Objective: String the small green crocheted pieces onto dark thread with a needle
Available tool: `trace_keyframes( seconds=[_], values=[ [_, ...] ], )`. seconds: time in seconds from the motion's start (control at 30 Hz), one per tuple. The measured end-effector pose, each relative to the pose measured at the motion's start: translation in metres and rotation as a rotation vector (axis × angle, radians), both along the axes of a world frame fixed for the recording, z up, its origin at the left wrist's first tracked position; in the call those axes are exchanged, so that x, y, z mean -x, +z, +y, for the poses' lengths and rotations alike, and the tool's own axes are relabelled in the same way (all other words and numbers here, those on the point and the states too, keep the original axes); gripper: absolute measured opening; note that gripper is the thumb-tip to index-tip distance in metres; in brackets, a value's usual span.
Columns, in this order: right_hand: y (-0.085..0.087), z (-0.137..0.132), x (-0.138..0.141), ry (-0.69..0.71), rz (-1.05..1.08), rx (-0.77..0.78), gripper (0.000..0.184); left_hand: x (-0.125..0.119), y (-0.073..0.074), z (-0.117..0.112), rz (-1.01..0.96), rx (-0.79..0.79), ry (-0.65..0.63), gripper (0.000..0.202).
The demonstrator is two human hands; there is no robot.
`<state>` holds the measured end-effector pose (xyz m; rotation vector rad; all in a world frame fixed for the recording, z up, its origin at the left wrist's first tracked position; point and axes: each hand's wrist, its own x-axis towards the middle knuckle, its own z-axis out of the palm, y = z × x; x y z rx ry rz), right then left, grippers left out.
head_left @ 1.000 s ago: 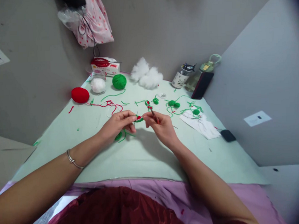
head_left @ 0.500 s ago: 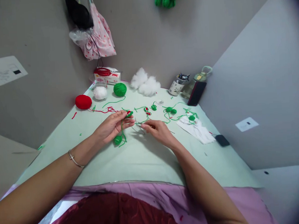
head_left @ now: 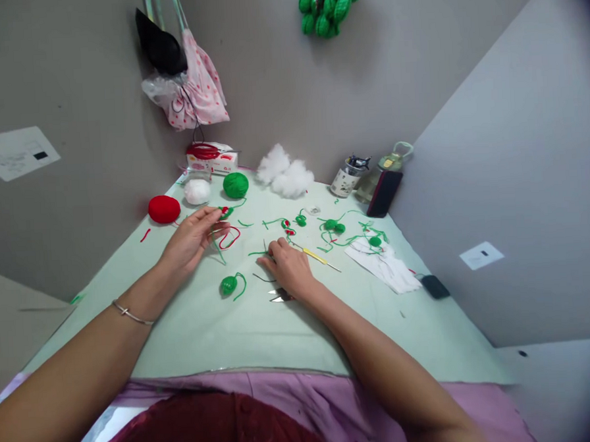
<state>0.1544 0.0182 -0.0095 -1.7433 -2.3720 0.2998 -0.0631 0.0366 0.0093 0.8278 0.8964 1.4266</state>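
Observation:
My left hand [head_left: 190,240] is raised over the table's left half, with thumb and fingers pinched on a small green-and-red crochet piece [head_left: 226,213]. Red and green yarn tails hang below those fingers. My right hand [head_left: 290,267] rests low on the table with bent fingers closed beside a green yarn strand [head_left: 257,253]; whatever they grip is hidden. Under its heel, scissors [head_left: 280,295] show only their blades, pointing left. Just right of its fingers lies a yellow-handled crochet hook [head_left: 315,254]. Between the hands, nearer me, sits a small green crochet ball [head_left: 228,286] with a tail.
Red [head_left: 164,209], white [head_left: 197,192] and green [head_left: 236,185] yarn balls stand at the back left. White stuffing [head_left: 285,174] lies behind. At right are green crocheted pieces [head_left: 331,225], white paper [head_left: 384,266], a pen cup [head_left: 346,179], a phone [head_left: 385,193] and a bottle [head_left: 395,155].
My left hand has moved left with the crochet piece, away from the green ball. My right hand has lowered onto the table, and the hook and scissors now show more plainly.

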Motion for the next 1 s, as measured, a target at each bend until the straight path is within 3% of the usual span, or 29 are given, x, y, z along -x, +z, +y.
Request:
trace_keyframes(
  seconds=[0.13, 0.27, 0.43, 0.53, 0.77, 1.0],
  values=[
    [0.004, 0.011, -0.002, 0.024, 0.122, 0.087, 0.01, 0.014, -0.003, 0.011, 0.023, -0.004, 0.193, 0.009],
    [0.011, 0.015, -0.02, 0.046, 0.302, 0.203, 0.017, 0.015, -0.006, 0.012, 0.025, 0.005, 0.262, 0.011],
    [0.025, 0.011, -0.053, -0.024, 1.128, 0.654, 0.033, 0.001, -0.01, 0.006, 0.123, 0.012, 0.11, 0.017],
    [0.029, 0.011, -0.063, -0.1, 1.375, 0.696, 0.036, -0.012, -0.012, 0.003, 0.276, 0.028, 0.02, 0.026],
    [0.03, 0.012, -0.056, -0.175, 1.63, 0.642, 0.034, -0.039, -0.012, -0.007, 0.618, -0.195, -0.012, 0.03],
    [0.033, 0.002, -0.044, -0.039, 1.592, 0.729, 0.029, -0.054, 0.005, -0.021, 0.659, -0.287, -0.294, 0.04]
  ],
)
